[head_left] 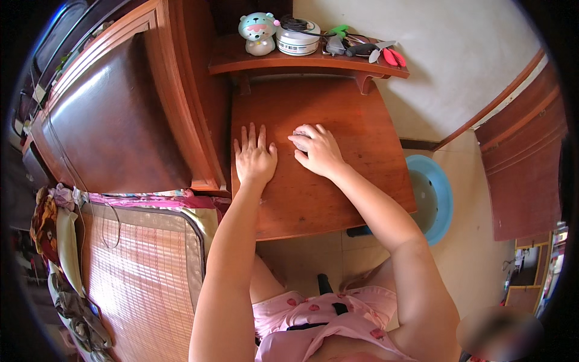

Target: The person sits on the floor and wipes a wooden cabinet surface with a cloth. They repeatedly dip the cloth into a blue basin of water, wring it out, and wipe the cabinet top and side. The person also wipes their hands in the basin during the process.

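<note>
On the table's left side [289, 205], the left hand [256, 161] lies flat, fingers apart; mid-table, the right hand [320, 151] clasps a grey wad [300, 139].

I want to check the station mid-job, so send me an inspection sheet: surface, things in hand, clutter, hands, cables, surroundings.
Surface: glossy reddish-brown wooden desktop.
Things in hand: small greyish object under the right hand; mostly hidden, kind unclear.
Clutter: teal bear-shaped figurine, white round tub, red-handled tool on the brown wooden shelf.
Hands: left hand flat, fingers spread; right curled over the object.
Cables: coiled black cable atop the tub.
Surroundings: round light-blue basin on the floor, right; brown woven mat, left.
</note>
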Demonstrator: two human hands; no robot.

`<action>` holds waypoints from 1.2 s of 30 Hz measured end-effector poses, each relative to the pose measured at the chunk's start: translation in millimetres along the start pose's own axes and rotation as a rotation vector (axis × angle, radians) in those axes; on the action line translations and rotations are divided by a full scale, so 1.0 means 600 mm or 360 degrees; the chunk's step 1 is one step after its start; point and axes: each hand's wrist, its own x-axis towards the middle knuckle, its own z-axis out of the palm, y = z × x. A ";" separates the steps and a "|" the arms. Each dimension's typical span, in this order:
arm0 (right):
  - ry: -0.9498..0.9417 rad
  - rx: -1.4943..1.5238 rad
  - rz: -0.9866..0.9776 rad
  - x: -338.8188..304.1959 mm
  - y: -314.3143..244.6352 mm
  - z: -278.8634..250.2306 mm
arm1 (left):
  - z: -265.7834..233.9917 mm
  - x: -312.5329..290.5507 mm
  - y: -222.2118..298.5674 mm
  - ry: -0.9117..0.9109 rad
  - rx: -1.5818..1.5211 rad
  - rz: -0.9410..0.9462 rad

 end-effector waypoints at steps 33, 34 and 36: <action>-0.0045 -0.0341 0.0002 0.059 -0.013 0.018 | 0.005 0.000 0.003 0.0061 -0.0033 -0.0029; -0.0060 -0.0348 0.0014 0.062 -0.014 0.017 | 0.005 0.001 0.003 0.0060 -0.0034 -0.0029; -0.0084 -0.0381 0.0024 0.065 -0.015 0.017 | 0.011 0.000 0.000 0.0132 -0.0097 -0.0013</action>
